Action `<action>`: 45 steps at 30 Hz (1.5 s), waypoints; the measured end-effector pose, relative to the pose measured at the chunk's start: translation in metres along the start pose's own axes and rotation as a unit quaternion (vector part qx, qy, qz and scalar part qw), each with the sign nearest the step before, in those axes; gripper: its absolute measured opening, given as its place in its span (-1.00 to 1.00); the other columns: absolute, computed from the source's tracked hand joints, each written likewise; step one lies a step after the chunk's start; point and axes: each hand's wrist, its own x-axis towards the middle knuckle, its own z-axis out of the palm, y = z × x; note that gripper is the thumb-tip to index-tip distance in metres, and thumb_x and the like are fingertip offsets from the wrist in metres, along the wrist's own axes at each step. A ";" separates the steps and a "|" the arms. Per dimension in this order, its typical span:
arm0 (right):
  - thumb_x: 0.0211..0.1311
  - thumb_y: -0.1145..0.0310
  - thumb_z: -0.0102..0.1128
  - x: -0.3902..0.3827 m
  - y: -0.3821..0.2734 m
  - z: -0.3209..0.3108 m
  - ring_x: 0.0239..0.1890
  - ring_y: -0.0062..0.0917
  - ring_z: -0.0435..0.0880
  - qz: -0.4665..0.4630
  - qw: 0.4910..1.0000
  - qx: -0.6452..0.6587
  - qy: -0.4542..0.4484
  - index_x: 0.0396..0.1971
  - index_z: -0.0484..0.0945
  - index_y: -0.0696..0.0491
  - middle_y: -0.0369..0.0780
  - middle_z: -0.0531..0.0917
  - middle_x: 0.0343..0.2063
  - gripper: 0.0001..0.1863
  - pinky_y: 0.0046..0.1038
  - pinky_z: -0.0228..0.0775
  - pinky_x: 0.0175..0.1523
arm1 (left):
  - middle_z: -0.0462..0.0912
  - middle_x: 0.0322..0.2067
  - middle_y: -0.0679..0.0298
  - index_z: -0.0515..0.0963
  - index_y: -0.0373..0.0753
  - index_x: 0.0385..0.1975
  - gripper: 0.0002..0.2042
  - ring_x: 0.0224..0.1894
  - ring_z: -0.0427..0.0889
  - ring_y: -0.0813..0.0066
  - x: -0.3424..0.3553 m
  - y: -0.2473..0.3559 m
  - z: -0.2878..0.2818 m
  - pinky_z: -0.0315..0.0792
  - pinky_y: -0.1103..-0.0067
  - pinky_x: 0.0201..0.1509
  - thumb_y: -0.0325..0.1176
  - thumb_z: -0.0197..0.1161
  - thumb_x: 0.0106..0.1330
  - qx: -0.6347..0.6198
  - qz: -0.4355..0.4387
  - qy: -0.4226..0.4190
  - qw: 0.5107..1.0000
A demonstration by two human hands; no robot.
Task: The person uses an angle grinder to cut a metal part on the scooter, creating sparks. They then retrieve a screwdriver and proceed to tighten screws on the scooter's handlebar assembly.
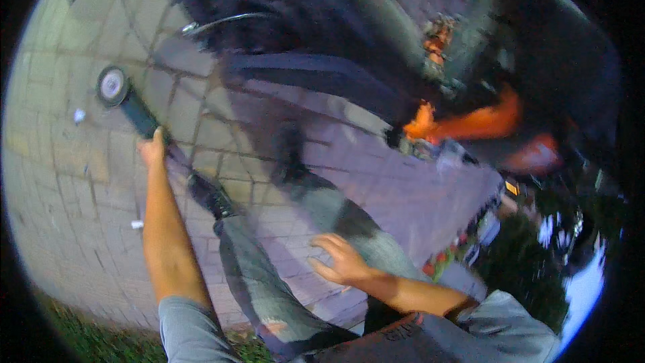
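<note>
- Risk, as judged: the disc tool point(140, 114) could be twisting out of line if the rim of its disc point(113, 85) is catching the paving point(60, 175); only one hand is steadying it.
- Second risk: the left shoe point(207, 193) is resting near the tool's rear end, so a slip could be bringing the tool against the foot.
- Third: a thin dark line, probably a cable point(127, 13), is running over the paving beyond; a foot could be snagging it. Cannot tell whether it is feeding the tool.
- Left grip point(154, 146): is wrapping the rear of the tool's body, closed around it.
- Right grip point(341, 262): is hanging half open beside the right leg point(346, 218), holding nothing visible.
- Tool's place: is pointing away, ahead and to the left, over the paving; contact unclear.
- Looks: long, dark greenish body; the round disc is showing a pale centre and darker rim. Blur is hiding whether it is turning.
</note>
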 end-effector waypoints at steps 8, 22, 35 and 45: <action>0.06 0.26 0.21 -0.073 -0.002 -0.032 -0.05 -0.20 0.50 0.092 0.985 0.064 0.130 -0.15 0.48 0.13 -0.08 0.53 -0.12 -0.63 -0.30 0.35 0.05 | 0.58 -0.14 -0.06 0.45 -0.49 -0.05 -0.55 -0.08 0.56 0.15 -0.274 -0.006 -0.103 0.39 0.41 0.00 -0.18 0.19 0.25 0.128 0.159 -0.277 0.939; -0.40 -0.16 0.48 -0.120 0.299 -0.305 0.14 -0.11 0.40 0.349 0.817 0.126 0.442 0.19 0.15 0.30 0.13 0.41 0.07 0.18 -0.29 0.28 0.17 | 0.57 -0.24 0.09 0.46 -0.45 -0.15 -0.73 -0.17 0.51 0.30 -0.503 0.050 -0.233 0.37 0.48 -0.01 -0.33 0.02 0.37 0.078 0.224 -0.099 0.966; -0.03 0.44 0.30 -0.264 0.452 -0.247 -0.13 -0.47 0.55 0.183 0.767 0.438 0.433 0.04 0.28 0.23 -0.19 0.54 -0.14 -0.40 -0.43 0.39 -0.02 | 0.45 0.07 0.01 0.42 -0.27 0.08 -0.54 0.12 0.41 0.11 -0.639 0.530 0.041 0.25 0.40 0.19 -0.08 0.10 0.32 0.295 0.722 0.229 0.583; -0.09 0.25 0.40 -0.261 0.372 -0.260 -0.08 -0.46 0.50 0.214 0.771 0.564 0.204 0.09 0.22 0.22 -0.14 0.51 -0.10 -0.24 -0.44 0.37 -0.04 | 0.56 -0.05 0.09 0.51 -0.26 -0.04 -0.60 0.02 0.50 0.13 -0.669 0.538 0.054 0.31 0.39 0.13 -0.09 0.15 0.27 0.324 0.700 0.262 0.580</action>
